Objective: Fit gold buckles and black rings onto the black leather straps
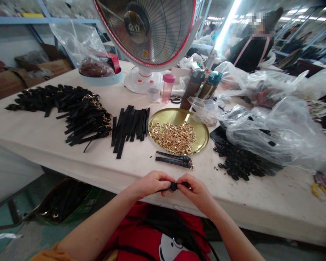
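Observation:
Between my two hands, just above the table's front edge, is a black strap (pixel 174 186). My left hand (pixel 154 184) pinches its left part and my right hand (pixel 192 186) pinches its right part; the fingers cover much of it. Beyond my hands lie a few black straps with gold buckles (pixel 174 162) at their right ends. Behind these is a round gold tray (pixel 199 123) heaped with small gold buckles (pixel 176 137). Flat black strips (pixel 129 125) lie left of the tray. On the right is a pile of small black loops (pixel 237 159).
A large pile of black straps (pixel 81 108) covers the table's left side. A fan-shaped heater (pixel 145 78) stands at the back, beside a pink-lidded bottle (pixel 167 90). Clear plastic bags (pixel 277 134) and yellow-handled pliers (pixel 323 192) are on the right. Another person (pixel 251 50) is in the background.

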`<control>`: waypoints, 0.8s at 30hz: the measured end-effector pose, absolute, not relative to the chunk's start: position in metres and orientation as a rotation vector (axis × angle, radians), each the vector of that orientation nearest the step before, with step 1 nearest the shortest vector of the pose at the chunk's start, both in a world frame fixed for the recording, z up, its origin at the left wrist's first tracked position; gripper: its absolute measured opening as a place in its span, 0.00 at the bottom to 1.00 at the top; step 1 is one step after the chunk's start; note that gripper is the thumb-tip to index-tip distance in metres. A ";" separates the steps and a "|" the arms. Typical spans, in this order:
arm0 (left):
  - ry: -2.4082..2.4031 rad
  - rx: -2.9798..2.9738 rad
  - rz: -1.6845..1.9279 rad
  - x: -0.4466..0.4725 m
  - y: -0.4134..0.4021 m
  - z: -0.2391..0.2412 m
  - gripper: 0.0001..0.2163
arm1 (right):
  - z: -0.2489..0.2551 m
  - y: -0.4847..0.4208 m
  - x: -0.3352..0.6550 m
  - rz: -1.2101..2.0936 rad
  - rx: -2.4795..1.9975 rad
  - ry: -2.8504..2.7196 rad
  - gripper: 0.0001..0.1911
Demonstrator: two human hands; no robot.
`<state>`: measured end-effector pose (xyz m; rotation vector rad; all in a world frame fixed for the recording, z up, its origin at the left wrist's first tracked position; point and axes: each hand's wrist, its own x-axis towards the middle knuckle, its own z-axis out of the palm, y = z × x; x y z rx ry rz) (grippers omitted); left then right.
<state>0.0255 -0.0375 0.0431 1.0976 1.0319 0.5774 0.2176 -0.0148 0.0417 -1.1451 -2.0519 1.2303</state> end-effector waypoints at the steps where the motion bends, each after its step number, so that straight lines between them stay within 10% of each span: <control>1: 1.030 1.090 0.580 0.026 -0.038 0.043 0.14 | 0.043 -0.015 0.219 1.238 -1.147 -2.059 0.03; 24: 1.205 0.935 0.711 0.037 -0.045 0.060 0.12 | 0.057 -0.013 0.224 1.160 -0.978 -2.189 0.08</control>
